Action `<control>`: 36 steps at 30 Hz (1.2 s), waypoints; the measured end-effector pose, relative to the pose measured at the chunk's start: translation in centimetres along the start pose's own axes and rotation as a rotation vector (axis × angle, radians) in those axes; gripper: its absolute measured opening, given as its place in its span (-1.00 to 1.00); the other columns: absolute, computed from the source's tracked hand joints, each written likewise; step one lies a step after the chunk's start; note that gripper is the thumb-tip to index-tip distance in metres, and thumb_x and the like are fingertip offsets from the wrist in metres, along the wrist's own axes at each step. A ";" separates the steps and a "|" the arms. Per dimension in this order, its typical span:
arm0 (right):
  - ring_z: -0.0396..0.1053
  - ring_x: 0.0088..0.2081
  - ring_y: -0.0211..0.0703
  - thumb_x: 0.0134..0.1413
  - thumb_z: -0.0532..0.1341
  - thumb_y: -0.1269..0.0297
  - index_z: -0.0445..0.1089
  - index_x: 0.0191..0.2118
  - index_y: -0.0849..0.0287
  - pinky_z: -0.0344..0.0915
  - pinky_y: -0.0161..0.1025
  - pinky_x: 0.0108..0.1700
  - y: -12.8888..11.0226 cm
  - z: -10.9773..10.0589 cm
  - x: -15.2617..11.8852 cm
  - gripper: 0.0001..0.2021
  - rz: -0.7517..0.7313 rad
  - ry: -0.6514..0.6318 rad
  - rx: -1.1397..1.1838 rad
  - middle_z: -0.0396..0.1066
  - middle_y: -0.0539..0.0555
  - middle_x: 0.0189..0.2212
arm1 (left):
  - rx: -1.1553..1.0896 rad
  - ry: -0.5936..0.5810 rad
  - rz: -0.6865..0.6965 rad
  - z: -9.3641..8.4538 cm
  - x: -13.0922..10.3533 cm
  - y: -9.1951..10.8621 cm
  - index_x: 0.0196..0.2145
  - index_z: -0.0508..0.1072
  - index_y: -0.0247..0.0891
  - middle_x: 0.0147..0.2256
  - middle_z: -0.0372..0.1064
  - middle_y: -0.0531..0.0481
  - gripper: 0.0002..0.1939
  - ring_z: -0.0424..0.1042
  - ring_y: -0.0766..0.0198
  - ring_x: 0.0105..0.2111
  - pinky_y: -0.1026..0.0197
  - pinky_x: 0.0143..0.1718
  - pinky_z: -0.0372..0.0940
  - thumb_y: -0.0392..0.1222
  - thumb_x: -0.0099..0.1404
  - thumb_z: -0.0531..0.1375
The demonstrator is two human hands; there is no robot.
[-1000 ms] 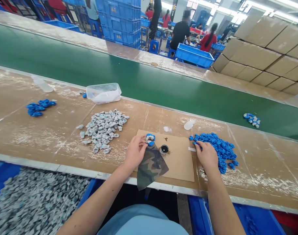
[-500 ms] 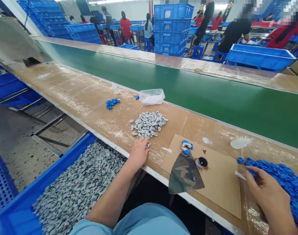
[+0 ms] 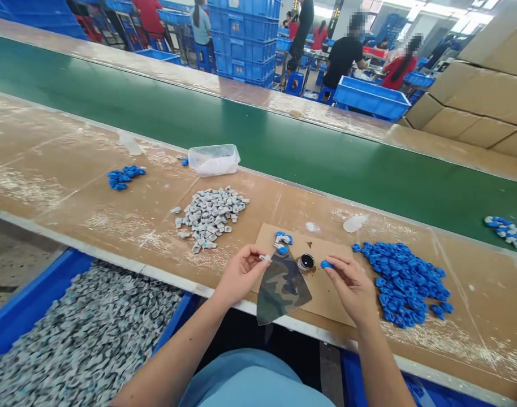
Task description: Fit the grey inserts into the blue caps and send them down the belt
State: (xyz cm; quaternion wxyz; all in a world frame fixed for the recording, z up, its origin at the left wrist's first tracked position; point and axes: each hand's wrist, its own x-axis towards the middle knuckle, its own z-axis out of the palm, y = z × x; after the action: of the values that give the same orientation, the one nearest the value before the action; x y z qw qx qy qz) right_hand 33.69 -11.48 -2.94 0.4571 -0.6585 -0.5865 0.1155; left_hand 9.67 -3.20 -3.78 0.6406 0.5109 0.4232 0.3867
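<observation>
My left hand [image 3: 241, 273] is closed in a pinch on a small grey piece [image 3: 265, 258], above the left edge of a cardboard sheet [image 3: 334, 308]. Between thumb and fingers, my right hand [image 3: 352, 285] grips a small blue piece [image 3: 325, 264]. Amid the two hands stands a small jar [image 3: 306, 262] with dark contents, beside a camouflage cloth [image 3: 284, 288]. Several blue and grey pieces [image 3: 283, 242] lie at the cloth's top. A heap of grey pieces [image 3: 214, 215] is to the left, a pile of blue pieces [image 3: 405, 282] to the right.
Beyond the worktable runs a green conveyor belt [image 3: 284, 141], with blue-and-white pieces [image 3: 505, 232] on it at right. A clear plastic tub [image 3: 214, 161] and a translucent bottle [image 3: 355, 223] stand near it. A blue crate [image 3: 42, 288] full of grey pieces sits below left. People work in the background.
Both hands have come together toward the jar: the left from the grey heap with a grey piece, the right from the blue pile with a blue piece. The view has swung right.
</observation>
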 end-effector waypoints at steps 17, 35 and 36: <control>0.45 -0.30 -0.15 0.15 0.17 0.21 0.49 -0.16 0.08 0.45 -0.21 -0.31 0.2 1.7 0.1 -0.80 -0.002 -0.085 0.012 0.47 0.10 -0.31 | -0.164 -0.142 -0.089 3.5 0.4 -1.8 -0.19 0.42 -0.27 -0.31 0.39 -0.02 -0.69 0.47 0.30 -0.29 0.19 -0.14 0.35 -0.08 0.13 0.28; 0.45 -0.34 -0.18 0.12 0.21 0.12 0.46 -0.16 0.11 0.47 -0.20 -0.28 -1.0 1.5 -1.2 -0.76 0.160 -0.119 0.253 0.48 0.12 -0.29 | -0.274 -0.166 -0.172 4.0 0.0 -1.4 -0.23 0.47 -0.29 -0.43 0.41 0.05 -0.61 0.39 0.38 -0.44 0.26 -0.29 0.30 0.03 0.06 0.32; 0.46 -0.32 -0.17 0.12 0.21 0.14 0.46 -0.16 0.11 0.47 -0.21 -0.27 -1.2 1.5 -1.3 -0.77 0.152 -0.128 0.255 0.48 0.12 -0.28 | -0.287 -0.174 -0.187 4.0 -0.1 -1.4 -0.23 0.46 -0.30 -0.45 0.41 0.04 -0.59 0.38 0.39 -0.46 0.27 -0.31 0.29 0.05 0.07 0.30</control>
State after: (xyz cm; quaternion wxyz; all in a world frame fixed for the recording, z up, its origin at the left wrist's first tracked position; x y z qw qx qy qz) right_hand 31.44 -12.08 -3.40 0.4888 -0.6289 -0.5433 0.2651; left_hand 13.50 -4.86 -4.70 0.7742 0.4043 0.3524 0.3362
